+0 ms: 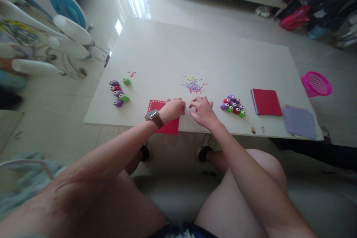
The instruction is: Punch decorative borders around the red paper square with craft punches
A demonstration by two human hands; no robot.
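Note:
My left hand point(174, 109), wearing a wristwatch point(154, 118), lies over the red sheet point(169, 126) at the table's near edge. Its fingers are curled closed, and whatever they hold is hidden. A row of small punched shapes runs along the sheet's top and left edges. Just to the right, my right hand point(203, 111) hovers near the table with fingers bent and thumb apart. A bit of red shows between them, too small to name. Beyond both hands is a pile of purple, yellow and red paper bits point(192, 84).
Several small craft punches point(118, 93) stand on the left, and another cluster of punches point(233, 106) on the right. Farther right lie a red notebook point(266, 102), purple sheets point(299, 122) and a small sticker point(253, 130). A pink basket point(316, 84) stands beyond the white table point(223, 55).

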